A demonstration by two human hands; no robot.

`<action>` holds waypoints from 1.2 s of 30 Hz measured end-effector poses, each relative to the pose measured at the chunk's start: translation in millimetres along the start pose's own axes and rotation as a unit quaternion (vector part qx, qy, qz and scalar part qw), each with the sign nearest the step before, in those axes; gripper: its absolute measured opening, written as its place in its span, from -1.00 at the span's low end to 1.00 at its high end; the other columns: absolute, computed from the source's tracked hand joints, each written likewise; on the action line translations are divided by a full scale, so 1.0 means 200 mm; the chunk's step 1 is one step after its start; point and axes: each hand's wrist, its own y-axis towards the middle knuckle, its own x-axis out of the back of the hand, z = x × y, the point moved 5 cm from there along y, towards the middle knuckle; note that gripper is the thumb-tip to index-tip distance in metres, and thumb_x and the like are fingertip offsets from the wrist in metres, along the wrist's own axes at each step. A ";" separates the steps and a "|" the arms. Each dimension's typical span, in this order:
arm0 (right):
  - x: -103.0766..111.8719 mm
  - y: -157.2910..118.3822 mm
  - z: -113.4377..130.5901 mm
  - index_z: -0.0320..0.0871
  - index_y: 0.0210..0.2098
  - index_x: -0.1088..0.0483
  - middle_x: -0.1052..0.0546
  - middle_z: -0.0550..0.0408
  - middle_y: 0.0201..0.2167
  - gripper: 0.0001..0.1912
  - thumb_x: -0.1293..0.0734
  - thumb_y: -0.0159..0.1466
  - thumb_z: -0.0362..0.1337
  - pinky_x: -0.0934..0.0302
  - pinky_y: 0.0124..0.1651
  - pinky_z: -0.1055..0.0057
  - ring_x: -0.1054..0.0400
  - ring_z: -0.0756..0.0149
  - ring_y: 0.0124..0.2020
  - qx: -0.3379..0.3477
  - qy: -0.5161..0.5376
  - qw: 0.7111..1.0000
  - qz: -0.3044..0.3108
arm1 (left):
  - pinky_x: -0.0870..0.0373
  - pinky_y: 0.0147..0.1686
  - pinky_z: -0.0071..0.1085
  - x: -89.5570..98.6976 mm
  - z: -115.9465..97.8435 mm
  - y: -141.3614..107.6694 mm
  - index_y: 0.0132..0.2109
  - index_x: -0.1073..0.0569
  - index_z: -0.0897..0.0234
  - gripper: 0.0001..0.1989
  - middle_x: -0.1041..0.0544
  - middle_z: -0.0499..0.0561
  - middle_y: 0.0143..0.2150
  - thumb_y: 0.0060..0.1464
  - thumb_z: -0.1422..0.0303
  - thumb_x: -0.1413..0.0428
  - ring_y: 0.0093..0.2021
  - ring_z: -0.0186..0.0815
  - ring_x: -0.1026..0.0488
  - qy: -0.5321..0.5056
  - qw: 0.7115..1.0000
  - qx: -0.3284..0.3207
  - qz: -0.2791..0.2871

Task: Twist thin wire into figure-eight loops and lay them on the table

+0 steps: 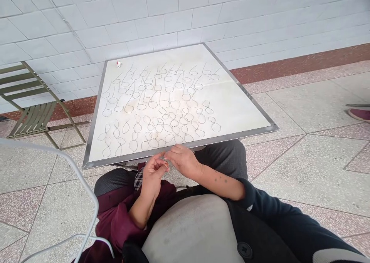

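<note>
Head view: both hands [152, 174] [183, 161] pinch a thin strand [165, 160]; loops [162, 111] crowd the table [239, 109], chair [37, 114] left.

Wire loops [165, 111] lie across the bench [245, 109]; a chair [37, 114] stands left of it, a wall [173, 20] beyond its far edge.

No legible text or labels.

- White tiled wall [199, 18] across the back, a thin cable [66, 22] running down it.
- Reddish-brown baseboard [303, 59].
- Olive slatted chair [37, 114], left.
- Pale curved tube [96, 207], lower left.
- Speckled floor [291, 170].
- Dark-red shoe [359, 114], right edge.
</note>
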 end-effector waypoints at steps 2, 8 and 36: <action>-0.01 0.01 -0.01 -0.12 -0.34 -0.43 -0.41 0.05 -0.44 -0.76 -0.17 0.37 -0.33 -0.10 -0.30 0.33 -0.16 0.26 -0.37 -0.010 0.006 1.000 -0.002 | -0.36 -0.32 -0.47 0.00 0.00 0.00 -0.05 -0.51 0.21 -0.61 -0.42 -0.13 -0.43 -0.11 0.46 -0.26 -0.43 -0.45 -0.35 -0.008 1.000 0.005 -0.002; 0.02 0.03 -0.04 -0.12 -0.31 -0.46 -0.47 0.06 -0.45 -0.77 -0.20 0.38 -0.23 -0.17 -0.27 0.35 -0.22 0.26 -0.34 -0.006 0.059 0.998 0.012 | -0.42 -0.28 -0.40 0.01 -0.01 0.00 -0.03 -0.51 0.22 -0.58 -0.42 -0.11 -0.41 -0.11 0.43 -0.27 -0.40 -0.42 -0.36 0.007 1.000 0.003 -0.011; 0.00 -0.01 -0.06 -0.08 -0.22 -0.49 -0.48 0.09 -0.33 -0.90 -0.35 0.26 -0.31 -0.32 -0.22 0.36 -0.36 0.33 -0.27 -0.170 0.279 0.945 -0.013 | -0.40 -0.29 -0.45 0.00 -0.06 -0.03 0.03 -0.48 0.20 -0.52 -0.42 -0.13 -0.40 -0.12 0.46 -0.28 -0.41 -0.45 -0.36 -0.016 1.000 -0.007 -0.016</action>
